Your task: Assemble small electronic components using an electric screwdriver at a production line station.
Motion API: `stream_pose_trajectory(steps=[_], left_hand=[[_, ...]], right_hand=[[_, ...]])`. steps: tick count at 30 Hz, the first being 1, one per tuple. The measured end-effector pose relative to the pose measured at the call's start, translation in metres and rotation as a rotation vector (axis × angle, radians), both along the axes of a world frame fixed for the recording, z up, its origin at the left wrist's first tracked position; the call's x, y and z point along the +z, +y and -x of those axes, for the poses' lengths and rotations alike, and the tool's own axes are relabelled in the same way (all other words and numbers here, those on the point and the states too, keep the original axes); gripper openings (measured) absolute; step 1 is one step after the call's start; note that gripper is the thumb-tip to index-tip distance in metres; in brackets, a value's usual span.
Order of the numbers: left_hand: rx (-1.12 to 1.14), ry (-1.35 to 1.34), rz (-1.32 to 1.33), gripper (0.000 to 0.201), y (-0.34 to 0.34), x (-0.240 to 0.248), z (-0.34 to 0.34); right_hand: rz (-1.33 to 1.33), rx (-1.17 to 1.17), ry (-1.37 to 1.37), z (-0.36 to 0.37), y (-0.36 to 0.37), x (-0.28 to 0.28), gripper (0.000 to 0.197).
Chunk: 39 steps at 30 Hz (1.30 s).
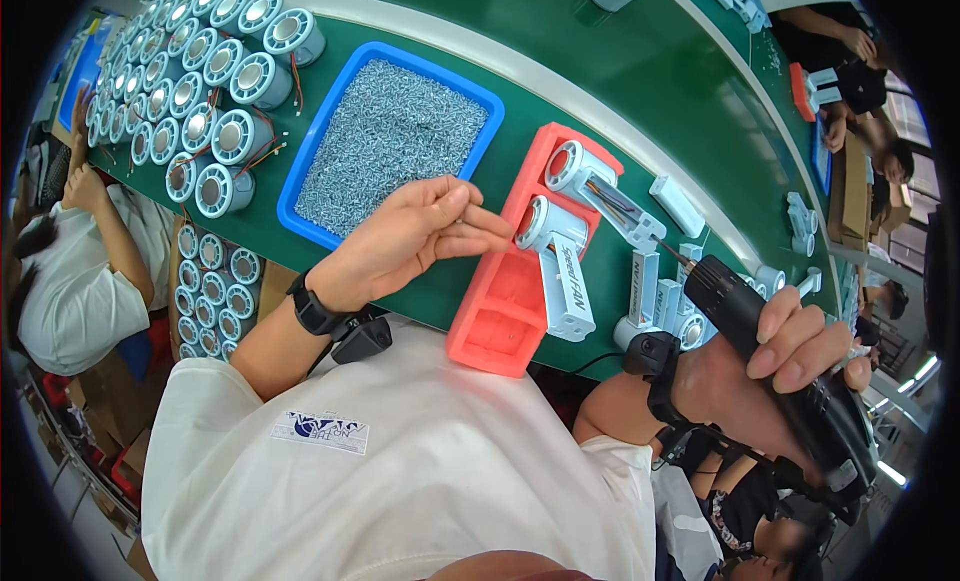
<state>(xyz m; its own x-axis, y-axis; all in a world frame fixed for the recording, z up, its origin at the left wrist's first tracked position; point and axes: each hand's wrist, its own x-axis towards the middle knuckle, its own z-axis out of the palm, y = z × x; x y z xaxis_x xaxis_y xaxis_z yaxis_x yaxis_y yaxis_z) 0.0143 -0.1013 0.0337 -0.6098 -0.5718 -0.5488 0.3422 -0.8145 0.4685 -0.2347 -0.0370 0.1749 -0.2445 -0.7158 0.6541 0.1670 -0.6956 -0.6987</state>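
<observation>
My right hand [800,351] is wrapped round a black electric screwdriver [728,303]. Its thin bit points at the end of the long arm on the farther light-blue fan part [622,216]. My left hand [425,231] hovers between the screw tray and the red holder, thumb pressed to bent fingers; whatever is in them is too small to make out. Both fan parts sit in the red holder [498,333], their round motor ends in its slots. The nearer fan part [566,293] lies with its arm sticking out over the holder's right side, close to my left fingertips.
A blue tray [292,196] full of small silver screws stands left of the holder. Many light-blue motors [235,136] with wires crowd the far left. More fan parts [655,291] and a light-blue cover [677,206] lie at the right. Other people sit around the green table [640,71].
</observation>
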Motion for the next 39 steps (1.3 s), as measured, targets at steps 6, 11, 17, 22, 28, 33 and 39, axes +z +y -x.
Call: stream_pose_trajectory(steps=[6, 11, 17, 22, 28, 33, 39], left_hand=[[-0.193, 0.079, 0.128, 0.03, 0.008, -0.012, -0.011], [-0.131, 0.066, 0.092, 0.026, 0.023, -0.009, -0.007], [-0.096, 0.003, 0.062, 0.023, 0.024, -0.005, -0.001], [-0.181, -0.063, 0.115, 0.025, 0.023, -0.003, -0.006], [-0.173, -0.026, 0.148, 0.024, 0.031, -0.011, -0.005], [-0.123, -0.041, 0.169, 0.02, 0.047, -0.004, 0.01], [-0.103, 0.047, 0.134, 0.016, 0.057, -0.007, 0.028]], right_hand=[[-0.027, 0.072, 0.105, 0.001, -0.003, 0.0, 0.058], [-0.013, 0.071, 0.117, -0.002, -0.001, 0.0, 0.056], [-0.006, 0.034, 0.092, -0.001, 0.003, 0.002, 0.054], [-0.04, 0.044, 0.091, -0.003, -0.003, -0.001, 0.047], [-0.04, 0.119, 0.206, -0.001, -0.009, -0.004, 0.04], [-0.033, -0.002, 0.201, -0.014, -0.005, -0.008, 0.037], [0.011, -0.078, 0.167, -0.017, 0.006, -0.003, 0.038]])
